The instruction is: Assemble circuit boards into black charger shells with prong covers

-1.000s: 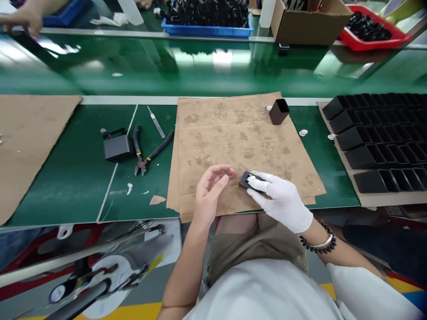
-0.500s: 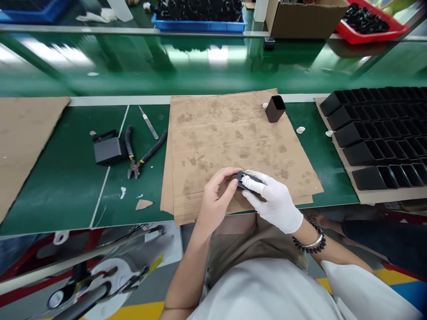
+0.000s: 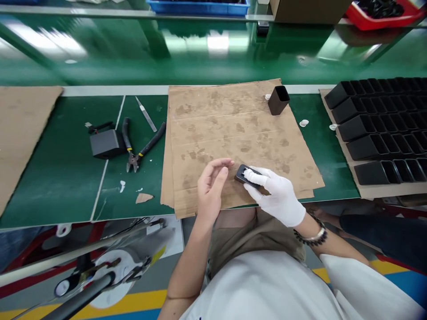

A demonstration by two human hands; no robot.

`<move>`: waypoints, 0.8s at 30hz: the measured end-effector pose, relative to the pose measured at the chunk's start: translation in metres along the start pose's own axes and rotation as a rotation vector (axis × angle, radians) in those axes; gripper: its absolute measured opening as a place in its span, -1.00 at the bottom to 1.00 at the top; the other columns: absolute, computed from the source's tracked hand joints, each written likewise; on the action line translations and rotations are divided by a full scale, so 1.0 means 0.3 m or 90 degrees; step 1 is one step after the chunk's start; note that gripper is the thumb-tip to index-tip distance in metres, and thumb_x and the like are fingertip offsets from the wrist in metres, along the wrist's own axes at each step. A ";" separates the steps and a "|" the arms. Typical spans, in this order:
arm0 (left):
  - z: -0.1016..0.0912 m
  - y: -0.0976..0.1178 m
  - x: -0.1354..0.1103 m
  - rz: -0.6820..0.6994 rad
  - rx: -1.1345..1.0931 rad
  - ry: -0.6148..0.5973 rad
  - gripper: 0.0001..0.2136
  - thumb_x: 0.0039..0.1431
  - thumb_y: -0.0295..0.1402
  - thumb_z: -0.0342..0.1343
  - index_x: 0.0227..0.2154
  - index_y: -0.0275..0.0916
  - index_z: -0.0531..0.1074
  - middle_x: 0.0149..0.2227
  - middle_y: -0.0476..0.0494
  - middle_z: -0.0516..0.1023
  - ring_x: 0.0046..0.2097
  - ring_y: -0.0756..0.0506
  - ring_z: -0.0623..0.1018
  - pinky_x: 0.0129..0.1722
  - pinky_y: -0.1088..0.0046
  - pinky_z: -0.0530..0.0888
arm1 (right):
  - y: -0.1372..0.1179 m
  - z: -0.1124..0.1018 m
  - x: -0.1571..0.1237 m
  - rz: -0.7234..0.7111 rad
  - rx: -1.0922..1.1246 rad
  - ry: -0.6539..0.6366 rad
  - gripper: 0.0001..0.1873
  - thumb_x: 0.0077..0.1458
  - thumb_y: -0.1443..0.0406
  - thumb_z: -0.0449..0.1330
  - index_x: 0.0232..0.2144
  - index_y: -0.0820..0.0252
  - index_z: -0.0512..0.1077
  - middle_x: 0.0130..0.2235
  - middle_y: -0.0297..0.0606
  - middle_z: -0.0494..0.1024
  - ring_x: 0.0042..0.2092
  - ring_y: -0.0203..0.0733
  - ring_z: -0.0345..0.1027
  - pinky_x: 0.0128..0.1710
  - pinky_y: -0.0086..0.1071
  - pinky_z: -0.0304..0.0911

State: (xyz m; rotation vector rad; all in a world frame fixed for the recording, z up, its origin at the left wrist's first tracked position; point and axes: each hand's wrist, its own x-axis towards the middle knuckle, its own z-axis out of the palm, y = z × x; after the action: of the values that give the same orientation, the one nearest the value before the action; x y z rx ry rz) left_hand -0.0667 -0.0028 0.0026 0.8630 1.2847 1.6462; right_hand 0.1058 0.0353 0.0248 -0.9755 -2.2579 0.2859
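My right hand, in a white glove, grips a small flat black part over the near edge of a stained cardboard sheet. My bare left hand hovers just left of the part with its fingers loosely curled and apart, holding nothing and not touching the part. A single black rectangular casing stands on the far right corner of the cardboard.
Black cutting pliers, a small knife and a dark box with wires lie on the green mat to the left. Rows of black casings fill a cardboard on the right. Another cardboard lies far left. A green conveyor runs behind.
My left hand came to the black part half a second ago and has since drawn back a little to the left. My right hand keeps its hold on the part.
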 end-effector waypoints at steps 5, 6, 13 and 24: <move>0.009 0.006 -0.001 -0.018 0.055 -0.005 -0.76 0.29 -0.16 0.24 -0.16 -0.22 0.59 -0.11 -0.16 0.68 -0.01 -0.13 0.65 0.04 0.39 0.57 | -0.024 -0.018 0.012 -0.027 -0.031 -0.012 -0.73 0.27 0.32 0.20 -0.02 0.03 0.59 -0.04 -0.24 0.70 -0.18 -0.12 0.66 -0.28 -0.37 0.56; 0.009 0.005 -0.002 -0.013 0.055 0.000 -0.76 0.29 -0.16 0.23 -0.16 -0.22 0.59 -0.11 -0.16 0.67 -0.01 -0.13 0.65 0.05 0.38 0.56 | -0.031 -0.024 0.012 -0.015 -0.044 -0.001 -0.72 0.27 0.31 0.22 0.00 0.00 0.59 -0.03 -0.25 0.69 -0.16 -0.11 0.66 -0.25 -0.37 0.56; 0.004 0.012 0.000 0.004 0.092 -0.048 -0.77 0.33 -0.16 0.19 -0.15 -0.19 0.60 -0.09 -0.16 0.64 0.00 -0.12 0.61 0.05 0.40 0.53 | -0.019 0.032 -0.016 0.038 0.073 -0.030 -0.72 0.27 0.36 0.19 -0.03 0.06 0.59 -0.02 -0.22 0.69 -0.08 -0.12 0.65 -0.10 -0.34 0.58; 0.005 -0.003 -0.001 0.001 0.069 -0.069 -0.73 0.37 -0.14 0.13 -0.08 -0.19 0.59 -0.05 -0.17 0.65 0.03 -0.14 0.61 0.08 0.40 0.52 | 0.026 0.015 -0.014 0.381 0.523 0.020 -0.73 0.14 0.21 0.33 -0.10 0.15 0.58 0.00 -0.16 0.68 -0.07 -0.03 0.64 -0.08 -0.20 0.62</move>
State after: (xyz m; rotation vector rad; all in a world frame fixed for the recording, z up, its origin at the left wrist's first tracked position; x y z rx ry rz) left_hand -0.0650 -0.0025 0.0019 1.0040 1.3074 1.5212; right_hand 0.1096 0.0381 0.0160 -1.1198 -1.5042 1.3122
